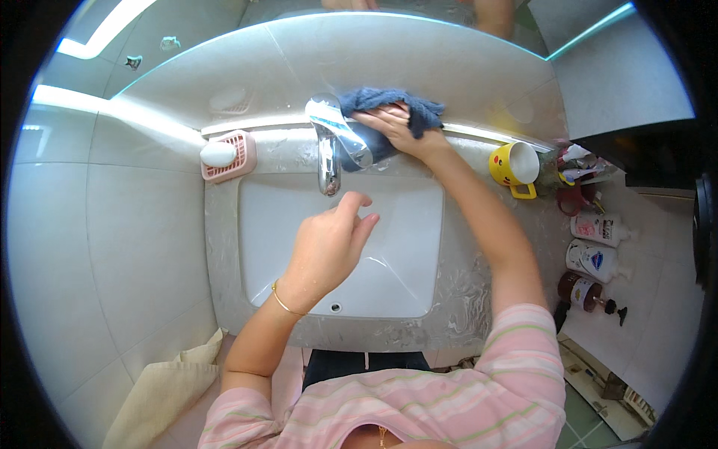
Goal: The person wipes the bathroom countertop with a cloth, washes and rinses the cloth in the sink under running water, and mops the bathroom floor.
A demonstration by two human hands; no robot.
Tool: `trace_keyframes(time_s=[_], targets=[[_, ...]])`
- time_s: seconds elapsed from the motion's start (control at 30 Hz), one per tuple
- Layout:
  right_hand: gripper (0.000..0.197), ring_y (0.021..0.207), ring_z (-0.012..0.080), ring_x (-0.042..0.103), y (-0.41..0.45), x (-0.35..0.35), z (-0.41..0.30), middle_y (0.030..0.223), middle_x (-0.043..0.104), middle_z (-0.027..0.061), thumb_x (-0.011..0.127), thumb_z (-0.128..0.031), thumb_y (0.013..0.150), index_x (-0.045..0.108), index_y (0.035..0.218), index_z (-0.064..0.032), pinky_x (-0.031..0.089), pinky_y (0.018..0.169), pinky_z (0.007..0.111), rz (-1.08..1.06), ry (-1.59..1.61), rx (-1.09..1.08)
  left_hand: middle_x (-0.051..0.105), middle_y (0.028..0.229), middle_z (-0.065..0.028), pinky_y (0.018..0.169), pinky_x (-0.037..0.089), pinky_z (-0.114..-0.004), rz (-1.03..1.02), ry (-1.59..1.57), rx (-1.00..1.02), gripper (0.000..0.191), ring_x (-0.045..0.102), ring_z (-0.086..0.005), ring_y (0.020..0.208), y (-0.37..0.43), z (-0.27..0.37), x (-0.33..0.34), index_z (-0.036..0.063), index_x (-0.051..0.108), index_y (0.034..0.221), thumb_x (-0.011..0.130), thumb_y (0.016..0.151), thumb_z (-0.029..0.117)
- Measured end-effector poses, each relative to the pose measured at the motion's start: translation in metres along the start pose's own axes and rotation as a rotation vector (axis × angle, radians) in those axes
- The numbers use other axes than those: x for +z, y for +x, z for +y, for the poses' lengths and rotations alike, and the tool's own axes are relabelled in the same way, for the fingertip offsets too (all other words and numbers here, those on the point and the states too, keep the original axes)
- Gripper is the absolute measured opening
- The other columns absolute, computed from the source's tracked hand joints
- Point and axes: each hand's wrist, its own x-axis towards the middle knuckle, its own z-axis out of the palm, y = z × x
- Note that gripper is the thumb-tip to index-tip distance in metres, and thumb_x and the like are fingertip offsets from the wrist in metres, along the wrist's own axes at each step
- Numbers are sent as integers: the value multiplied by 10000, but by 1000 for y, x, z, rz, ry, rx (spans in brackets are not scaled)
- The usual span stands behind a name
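Behind the chrome faucet [336, 140], my right hand [399, 129] presses a blue cloth [373, 100] against the backsplash near the ledge. Part of the cloth lies over the hand, and its lower folds reach down beside the faucet. My left hand [331, 241] hangs over the white rectangular sink [404, 224], its thumb and forefinger curved and apart, with nothing between them. A gold bracelet [286, 303] circles the left wrist, and water drops show on the skin.
A pink soap dish [247, 154] with white soap [219, 154] stands at the counter's left. To the right are a yellow mug [502, 163], toothbrushes [580, 168] and pump bottles [592, 261]. A mirror [224, 28] edges the wall above; beige fabric [162, 398] hangs lower left.
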Motion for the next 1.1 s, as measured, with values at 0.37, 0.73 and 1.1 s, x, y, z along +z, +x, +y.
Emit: trace_keyframes(time_s=[0.37,0.73,1.1], targets=[[417,1127,166,519,-9,-19,12,1202,562,36,463,-83,829,516,1236,-155,347,1008,305,-160,-87,-92,604,660,-123,536,457,-342,26,-100,-233,108,606,-278,602,-40,-54,-12,51,566,918,583,854,137],[454,969,226,544,-66,-22,-3,955,582,69,532,-4,728,529,1173,-97,340,975,369,-143,-66,243,606,703,-110,587,472,-284,-87,-60,-89,123,604,-168,642,-51,-68,-16,21,575,956,582,857,93],[410,953,226,526,-30,4,-61,898,570,46,528,-55,766,537,1173,-104,374,892,407,-136,155,326,612,690,-131,571,463,-294,-54,-244,-312,136,606,-218,615,-75,-86,14,19,565,948,577,857,119]])
